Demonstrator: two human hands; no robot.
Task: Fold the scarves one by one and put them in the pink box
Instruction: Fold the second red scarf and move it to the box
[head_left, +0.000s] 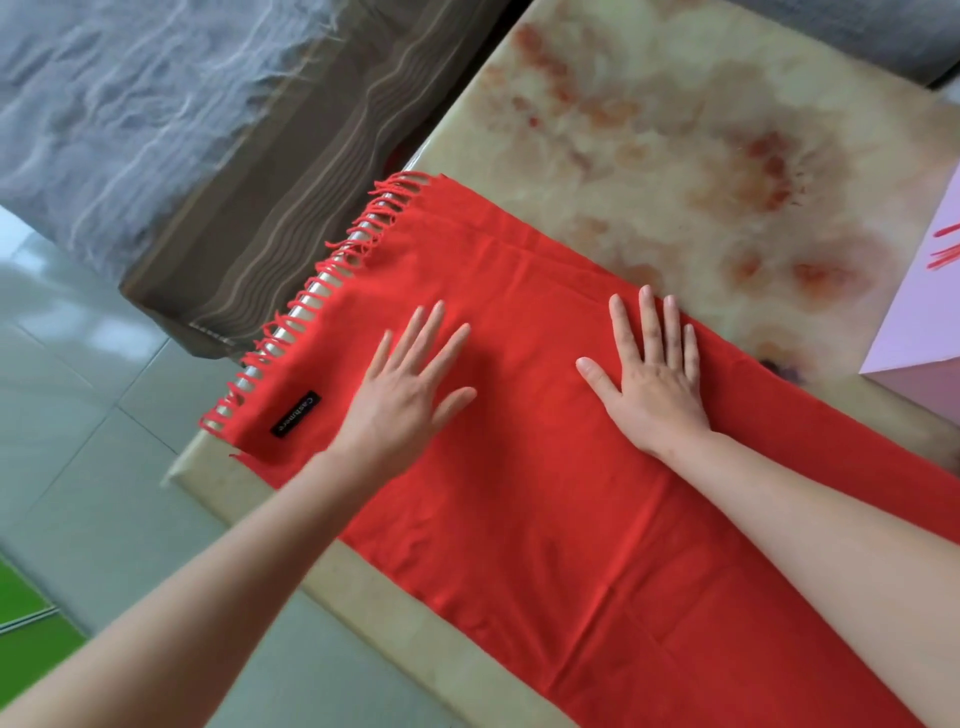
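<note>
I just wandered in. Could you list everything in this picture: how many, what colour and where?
scarf: one, red, spread flat on the table, fringed end at its left edge
label: one, black, on the scarf near the fringe
table: one, beige with reddish blotches, under the scarf
pink box: one, pink, on the table, far right
striped fabric: one, brown, beyond the table, upper left
fuzzy fabric: one, grey, top left
floor: grey tiles, left
left hand: one, flat on the scarf, fingers spread
right hand: one, flat on the scarf, fingers straight
</note>
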